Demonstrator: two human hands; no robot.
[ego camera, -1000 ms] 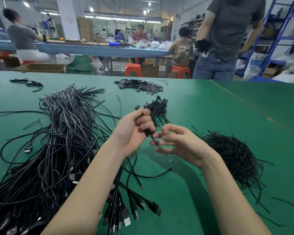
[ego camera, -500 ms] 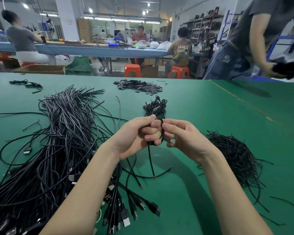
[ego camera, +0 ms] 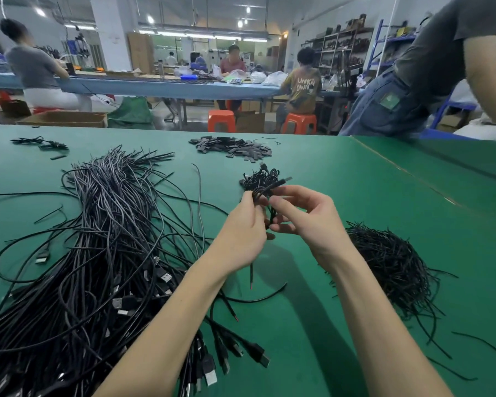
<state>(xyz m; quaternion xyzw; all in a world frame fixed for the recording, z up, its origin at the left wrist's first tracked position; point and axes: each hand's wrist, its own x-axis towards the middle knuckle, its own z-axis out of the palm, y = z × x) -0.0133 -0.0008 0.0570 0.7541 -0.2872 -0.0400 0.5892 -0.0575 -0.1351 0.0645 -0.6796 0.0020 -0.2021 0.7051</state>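
1. Because the USB cable was thin, light and limp, I judged that its loops would spring apart unless they were pinched together across the whole bundle. It was held up above the green table, between the two hands.
2. The left hand curled round the gathered loops, and the cable's stripped tail dangled below its palm.
3. The right hand pinched the bundle's waist with thumb and fingertips; whether a tie lay between them could not be told.
4. The middle of the coil seemed the best place to hold it, not the plug or the stripped end, which looked easy to bend.
5. A clump of coiled cables lay just behind the hands. A heap of loose cables lay to the left, a pile of black ties to the right, and flat black pieces farther back.
6. Strands from the heap ran under the left forearm and might snag the dangling tail. A standing person leaned at the far right, well apart.
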